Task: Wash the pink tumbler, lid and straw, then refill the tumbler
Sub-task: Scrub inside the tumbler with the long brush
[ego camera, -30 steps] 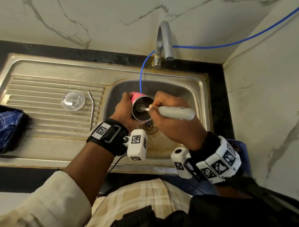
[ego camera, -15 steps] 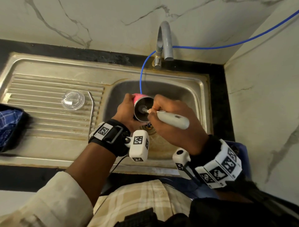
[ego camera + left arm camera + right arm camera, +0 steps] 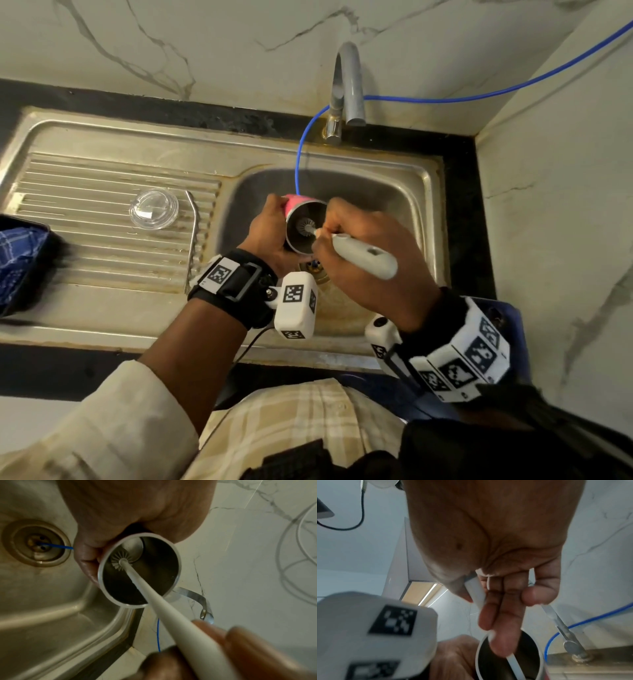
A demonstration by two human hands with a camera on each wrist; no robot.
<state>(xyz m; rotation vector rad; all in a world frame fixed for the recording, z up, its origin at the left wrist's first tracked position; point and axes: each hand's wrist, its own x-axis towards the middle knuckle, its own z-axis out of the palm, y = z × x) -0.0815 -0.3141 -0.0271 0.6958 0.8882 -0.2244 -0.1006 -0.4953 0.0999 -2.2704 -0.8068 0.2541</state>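
The left hand (image 3: 270, 236) grips the pink tumbler (image 3: 297, 202) over the sink (image 3: 424, 192) basin, fingers wrapped round its body, holding it tilted on its side so that its open mouth faces near and to the right. The right hand (image 3: 371, 263) is closed round the white handle of a bottle brush (image 3: 363, 255), with fingers and thumb curled on the grip. The thin shaft of the brush runs through the mouth into the steel-lined interior, and in the left wrist view the round bristle head (image 3: 120, 559) sits deep inside, close to the bottom of the tumbler and toward its left wall. The tumbler hangs above the drain (image 3: 313, 267), which shows just below and near the two hands. A thin blue tube (image 3: 299, 161) comes along the wall from the far right, passes by the tap (image 3: 347, 82) at the far edge of the sink, and drops down into the basin behind the tumbler; in the left wrist view its end lies at the drain hole. On the ribbed draining board (image 3: 85, 240) to the left, well apart from the hands, the clear lid (image 3: 154, 209) lies flat, and just to its right the metal straw (image 3: 193, 240) lies along the edge of the board beside the basin. At the far left edge sits a blue checked cloth (image 3: 17, 260) in a dark container.
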